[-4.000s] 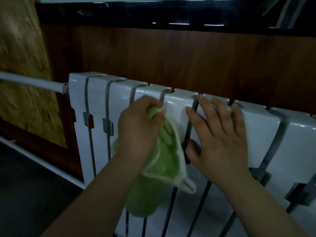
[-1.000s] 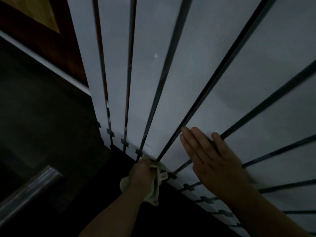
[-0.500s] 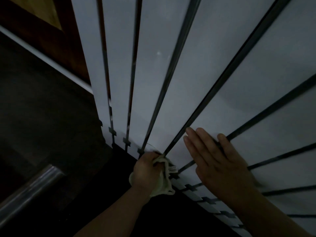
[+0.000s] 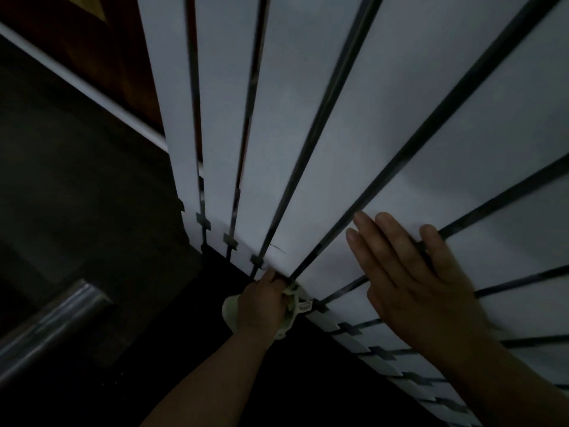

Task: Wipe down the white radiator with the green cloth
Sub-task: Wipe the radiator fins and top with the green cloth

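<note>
The white radiator (image 4: pixel 354 124) fills the upper right, its vertical sections divided by dark gaps and seen from above. My left hand (image 4: pixel 261 302) grips the green cloth (image 4: pixel 291 309), pale in the dim light, bunched against the bottom edge of a middle section. Cloth shows on both sides of the fist. My right hand (image 4: pixel 412 282) lies flat with straight fingers on the radiator face, to the right of the cloth.
A dark floor (image 4: pixel 77 195) lies to the left. A white pipe (image 4: pixel 83 87) runs along the brown wall base behind the radiator. A metal bar (image 4: pixel 46 331) juts in at lower left. The scene is dim.
Four seconds ago the cloth was at the radiator's top; it now sits at the bottom edge. In the last second my left hand shifted only slightly there, and my right hand stayed flat.
</note>
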`<state>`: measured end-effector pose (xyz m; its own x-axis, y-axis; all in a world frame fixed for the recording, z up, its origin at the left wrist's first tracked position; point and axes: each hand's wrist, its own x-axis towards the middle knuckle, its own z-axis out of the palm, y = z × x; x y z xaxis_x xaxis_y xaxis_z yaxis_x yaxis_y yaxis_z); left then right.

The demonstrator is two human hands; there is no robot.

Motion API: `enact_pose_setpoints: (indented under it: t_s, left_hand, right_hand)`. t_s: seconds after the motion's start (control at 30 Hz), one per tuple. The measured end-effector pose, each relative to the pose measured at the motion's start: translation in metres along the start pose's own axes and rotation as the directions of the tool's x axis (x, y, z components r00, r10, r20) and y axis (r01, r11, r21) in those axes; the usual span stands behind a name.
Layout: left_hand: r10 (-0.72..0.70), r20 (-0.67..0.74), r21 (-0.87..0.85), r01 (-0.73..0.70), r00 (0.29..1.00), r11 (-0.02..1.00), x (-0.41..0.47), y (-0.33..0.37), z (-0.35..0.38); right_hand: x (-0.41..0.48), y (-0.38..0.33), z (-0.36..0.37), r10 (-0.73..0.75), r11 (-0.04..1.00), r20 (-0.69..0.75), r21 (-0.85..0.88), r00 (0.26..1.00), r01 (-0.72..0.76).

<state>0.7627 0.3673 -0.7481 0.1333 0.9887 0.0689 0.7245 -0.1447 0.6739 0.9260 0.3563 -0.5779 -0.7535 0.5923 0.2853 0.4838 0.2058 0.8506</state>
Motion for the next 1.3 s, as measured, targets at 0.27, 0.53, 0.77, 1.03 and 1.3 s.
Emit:
enact_pose_setpoints:
  t_s: [0.27,0.53,0.77,1.03,1.3]
  left_hand:
    - [-0.25,-0.122,-0.267,0.211,0.96,0.94,-0.028,0.015,-0.069]
    - [-0.14,-0.442,-0.48,-0.102,0.886,0.871,-0.018,0.1,-0.201]
    - [-0.144,-0.597,-0.547,-0.269,0.789,0.793,0.013,0.192,-0.307]
    - [-0.12,-0.773,-0.521,-0.514,0.623,0.681,0.043,0.277,-0.395]
    - [0.077,-0.689,-0.456,-0.513,0.721,0.727,0.058,0.3,-0.396]
  right_hand:
    - [-0.001,0.005,-0.013,0.01,0.995,0.018,0.1,1.0,-0.012]
    - [0.019,0.027,-0.041,-0.003,0.921,-0.036,0.39,0.999,0.017]
    - [0.096,0.159,-0.119,0.237,0.912,-0.234,0.388,0.943,-0.133]
    - [0.146,0.262,-0.157,0.447,0.894,-0.297,0.128,0.844,-0.429]
    - [0.16,0.273,-0.157,0.597,0.797,-0.144,0.219,0.789,-0.563]
